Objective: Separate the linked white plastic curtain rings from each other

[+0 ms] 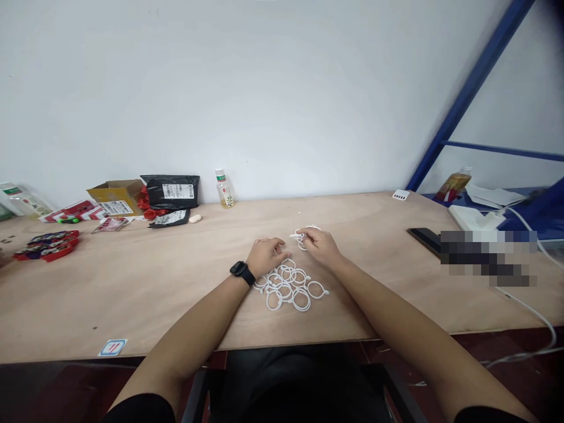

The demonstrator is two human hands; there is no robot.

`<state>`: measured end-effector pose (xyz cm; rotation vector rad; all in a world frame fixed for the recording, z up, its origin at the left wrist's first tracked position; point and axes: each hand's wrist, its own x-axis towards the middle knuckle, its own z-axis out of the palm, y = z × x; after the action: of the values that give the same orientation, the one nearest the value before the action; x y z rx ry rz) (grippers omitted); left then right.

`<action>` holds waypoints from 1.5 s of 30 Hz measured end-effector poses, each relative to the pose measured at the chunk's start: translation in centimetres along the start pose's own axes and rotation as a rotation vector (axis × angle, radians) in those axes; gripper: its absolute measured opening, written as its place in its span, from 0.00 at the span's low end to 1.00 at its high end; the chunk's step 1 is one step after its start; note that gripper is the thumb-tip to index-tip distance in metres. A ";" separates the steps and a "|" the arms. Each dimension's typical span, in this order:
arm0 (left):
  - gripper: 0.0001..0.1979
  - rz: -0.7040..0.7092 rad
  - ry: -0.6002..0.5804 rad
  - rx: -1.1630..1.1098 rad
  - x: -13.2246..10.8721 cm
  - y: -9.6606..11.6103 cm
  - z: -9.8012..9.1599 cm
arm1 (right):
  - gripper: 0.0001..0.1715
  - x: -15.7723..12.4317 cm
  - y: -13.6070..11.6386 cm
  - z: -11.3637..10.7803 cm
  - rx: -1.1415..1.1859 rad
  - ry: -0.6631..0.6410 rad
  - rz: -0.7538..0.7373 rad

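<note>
The right hand (323, 248) pinches a white ring (296, 235) just beyond the ring pile (286, 286) on the table (176, 270), while the left hand (265, 256), fingers narrowly parted, is at the pile's far left.

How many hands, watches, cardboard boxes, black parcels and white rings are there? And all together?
Hands: 2, left and right
Watch: 1
Cardboard box: 1
Black parcels: 2, big and small
White rings: at least 8, too overlapped for exact counting
Total: at least 14
</note>
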<state>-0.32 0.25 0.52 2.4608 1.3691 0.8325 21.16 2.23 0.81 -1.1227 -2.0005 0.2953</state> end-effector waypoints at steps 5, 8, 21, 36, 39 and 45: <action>0.10 -0.058 -0.107 0.060 -0.1 0.0 0.3 | 0.21 0.5 1.9 -0.7 -0.210 0.018 0.013; 0.03 -0.084 -0.121 0.083 -0.1 0.2 0.4 | 0.18 0.3 1.9 -0.1 -0.158 -0.125 0.003; 0.08 0.127 0.075 0.096 -0.1 0.8 -0.1 | 0.13 -0.3 -0.7 2.0 0.423 -0.283 0.133; 0.07 0.142 0.074 0.022 0.2 -0.1 -0.4 | 0.18 0.0 0.0 1.3 0.142 -0.036 0.016; 0.07 0.105 -0.069 -0.060 0.2 -1.8 -1.4 | 0.23 0.2 0.8 0.4 0.026 0.058 -0.046; 0.12 0.022 -0.268 -0.115 0.1 -3.8 -1.5 | 0.29 0.3 2.0 0.7 -0.049 -0.014 0.006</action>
<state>-3.86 2.29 0.17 2.3984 1.1681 0.5440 21.78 3.73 -0.56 -1.1604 -2.0268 0.2584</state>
